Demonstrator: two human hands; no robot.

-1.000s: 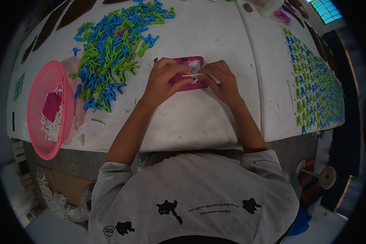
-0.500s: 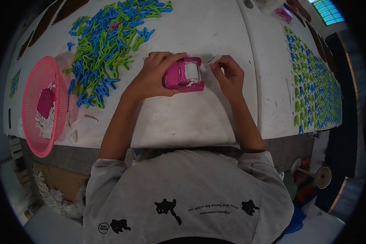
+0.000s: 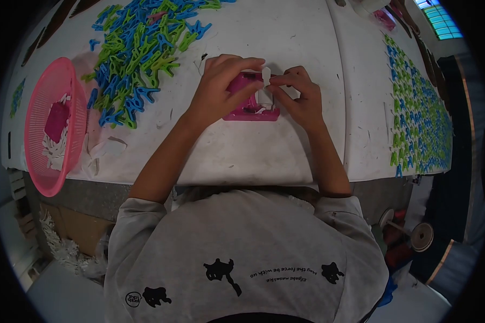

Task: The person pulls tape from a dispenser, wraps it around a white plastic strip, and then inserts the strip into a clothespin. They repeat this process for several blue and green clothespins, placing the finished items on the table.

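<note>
A pink plastic dispenser [image 3: 251, 115] with a white roll [image 3: 265, 98] inside stands on the white table, partly covered by my hands. Above it, a small white strip [image 3: 266, 76] is held upright between my hands. The thumb and forefinger of my left hand [image 3: 223, 86] close on its left side, over the dispenser. From the right, my right hand [image 3: 302, 97] pinches the strip's lower part. Left of my left arm lies a heap of blue and green plastic clothespins [image 3: 132, 70].
A pink basket [image 3: 33, 124] with white pieces and a magenta block stands at the table's left edge. Rows of blue and green clothespins [image 3: 420, 118] cover the right side. Scraps of white paper [image 3: 109, 147] lie beside the basket.
My left hand has let go of the dispenser and moved up and right to the white strip. The right hand has moved slightly left, bringing the strip between both hands.
</note>
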